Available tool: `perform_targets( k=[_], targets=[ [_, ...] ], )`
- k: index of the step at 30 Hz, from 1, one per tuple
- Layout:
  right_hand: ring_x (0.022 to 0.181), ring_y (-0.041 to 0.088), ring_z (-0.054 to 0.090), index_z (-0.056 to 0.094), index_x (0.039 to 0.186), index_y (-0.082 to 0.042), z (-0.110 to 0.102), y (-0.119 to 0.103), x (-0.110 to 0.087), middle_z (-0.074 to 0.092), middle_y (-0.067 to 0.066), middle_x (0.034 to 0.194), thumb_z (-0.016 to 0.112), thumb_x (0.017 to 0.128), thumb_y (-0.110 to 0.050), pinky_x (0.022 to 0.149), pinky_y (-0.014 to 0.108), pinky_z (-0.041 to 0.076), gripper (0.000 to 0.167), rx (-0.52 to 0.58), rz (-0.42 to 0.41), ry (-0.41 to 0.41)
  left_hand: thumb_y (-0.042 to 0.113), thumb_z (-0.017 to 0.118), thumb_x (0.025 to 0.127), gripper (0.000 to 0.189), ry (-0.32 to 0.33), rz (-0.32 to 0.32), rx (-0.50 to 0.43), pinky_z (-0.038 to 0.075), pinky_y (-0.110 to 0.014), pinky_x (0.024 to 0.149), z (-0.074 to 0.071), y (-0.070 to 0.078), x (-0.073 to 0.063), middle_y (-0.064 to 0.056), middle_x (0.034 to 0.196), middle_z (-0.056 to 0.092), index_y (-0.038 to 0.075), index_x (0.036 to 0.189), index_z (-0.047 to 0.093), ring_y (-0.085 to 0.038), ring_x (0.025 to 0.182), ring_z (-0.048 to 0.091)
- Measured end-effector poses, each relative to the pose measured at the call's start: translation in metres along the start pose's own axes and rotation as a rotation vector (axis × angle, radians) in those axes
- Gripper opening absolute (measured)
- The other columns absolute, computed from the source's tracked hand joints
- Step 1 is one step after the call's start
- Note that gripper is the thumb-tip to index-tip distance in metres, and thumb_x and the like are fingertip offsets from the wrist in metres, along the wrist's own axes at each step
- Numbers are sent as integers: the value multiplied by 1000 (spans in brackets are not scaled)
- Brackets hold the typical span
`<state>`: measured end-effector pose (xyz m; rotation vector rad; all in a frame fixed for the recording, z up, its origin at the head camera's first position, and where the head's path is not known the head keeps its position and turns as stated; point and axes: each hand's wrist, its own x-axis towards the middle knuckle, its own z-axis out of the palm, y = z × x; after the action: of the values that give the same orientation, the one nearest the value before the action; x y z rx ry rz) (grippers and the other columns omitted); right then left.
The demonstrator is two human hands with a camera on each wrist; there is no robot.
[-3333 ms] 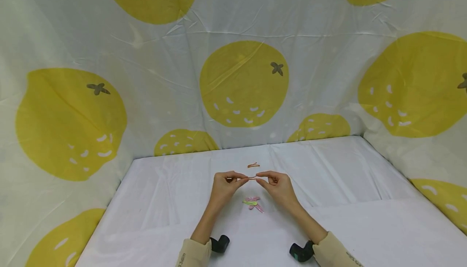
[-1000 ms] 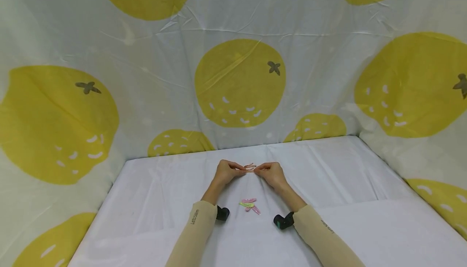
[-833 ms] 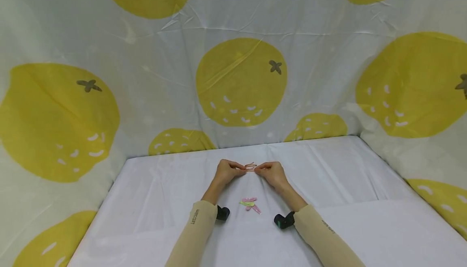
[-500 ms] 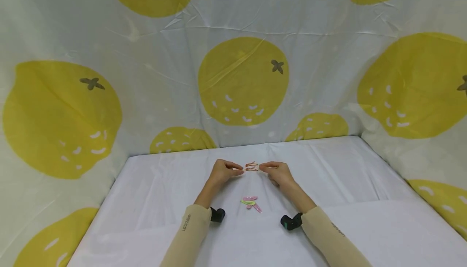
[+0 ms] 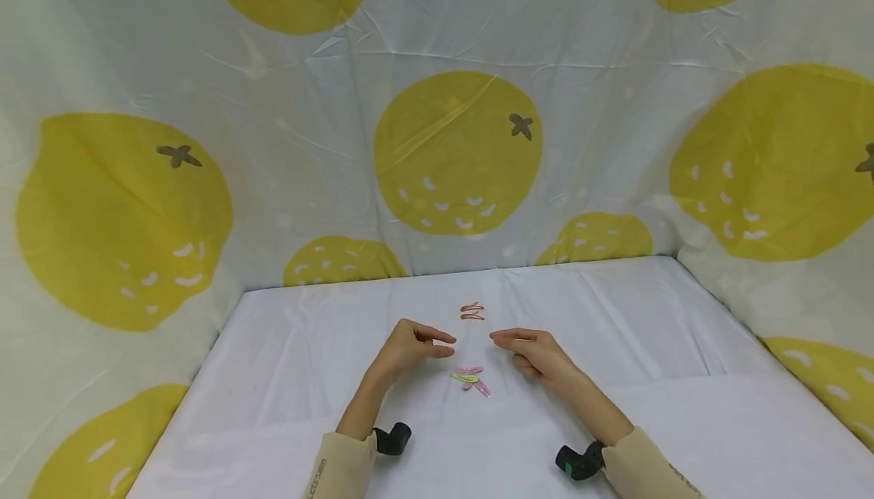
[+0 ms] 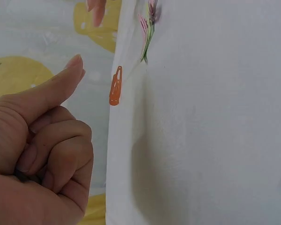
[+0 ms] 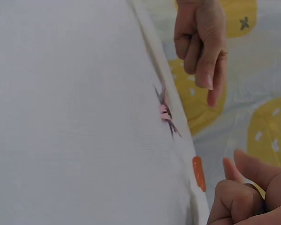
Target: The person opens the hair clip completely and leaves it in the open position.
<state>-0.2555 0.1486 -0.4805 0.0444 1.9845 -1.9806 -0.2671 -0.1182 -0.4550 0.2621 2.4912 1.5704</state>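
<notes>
Two orange snap hair clips (image 5: 472,311) lie one above the other toward the back of the white tabletop. Nearer the person is a small pile of pink and yellow-green hair clips (image 5: 470,379), overlapping each other. My left hand (image 5: 410,346) hovers left of the pile, thumb and index finger apart with nothing between them. On the opposite side is my right hand (image 5: 536,353), also holding nothing, its index finger pointing inward. The left wrist view shows an orange clip (image 6: 115,86) beyond the left fingertips. In the right wrist view, an orange clip (image 7: 199,174) appears beside the right hand.
A white cloth (image 5: 300,385) covers the table. Behind and at both sides hangs a pale curtain (image 5: 601,150) with large yellow lemons. Black wrist cameras (image 5: 393,439) sit below the beige sleeves.
Both hands pinched an orange clip, set it down just in front of the other orange one and let go. They then drew apart and back toward the pile.
</notes>
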Motion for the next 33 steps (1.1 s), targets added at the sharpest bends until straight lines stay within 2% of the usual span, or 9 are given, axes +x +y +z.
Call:
perform_targets(
  k=[4, 6, 11, 15, 22, 25, 33],
  targets=[
    [44, 4, 24, 73, 125, -1, 5, 9, -2, 33, -13, 50, 78, 93, -22, 43, 19, 22, 39, -31, -16, -21, 14, 89, 80, 20, -16, 24, -10, 30, -21, 55, 5, -3, -6, 6, 57, 47, 10, 99, 85, -10, 59, 39],
    [43, 5, 23, 76, 120, -4, 6, 12, -3, 32, -12, 49, 80, 90, -23, 43, 20, 22, 35, -91, -41, -5, 14, 89, 80, 20, -34, 47, 6, 30, -20, 55, 9, -4, -7, 6, 57, 47, 9, 99, 85, -9, 59, 39],
    [45, 6, 27, 80, 110, -7, 10, 19, -5, 35, -9, 51, 81, 89, -20, 45, 20, 23, 25, -327, -175, -16, 13, 89, 79, 20, -53, 71, 63, 29, -19, 54, 18, -8, -10, 8, 57, 45, 8, 98, 85, -7, 58, 39],
    [47, 4, 30, 80, 107, -2, 16, 21, -3, 36, -8, 54, 80, 89, -14, 47, 18, 23, 21, -438, -288, -55, 8, 90, 76, 21, -44, 59, 80, 28, -19, 54, 19, -11, -12, 8, 56, 44, 5, 96, 84, -6, 57, 38],
    [48, 3, 30, 83, 92, -6, 25, 22, -3, 36, -8, 52, 83, 86, -11, 47, 18, 23, 8, -469, -319, 22, 6, 90, 74, 19, -61, 68, 96, 27, -20, 52, 21, -12, -15, 8, 54, 43, 4, 93, 84, -6, 55, 36],
    [48, 3, 31, 83, 88, -8, 27, 21, -4, 38, -8, 52, 84, 86, -12, 48, 17, 23, 5, -482, -327, 30, 4, 89, 74, 18, -56, 68, 92, 26, -20, 51, 22, -11, -15, 8, 53, 42, 2, 91, 83, -6, 54, 34],
    [48, 1, 31, 82, 92, -4, 24, 18, -6, 39, -9, 52, 83, 88, -17, 47, 18, 24, 14, -389, -295, 7, 8, 87, 79, 12, -42, 65, 63, 27, -20, 52, 23, -8, -15, 8, 53, 44, 2, 89, 83, -5, 54, 36]
  ],
)
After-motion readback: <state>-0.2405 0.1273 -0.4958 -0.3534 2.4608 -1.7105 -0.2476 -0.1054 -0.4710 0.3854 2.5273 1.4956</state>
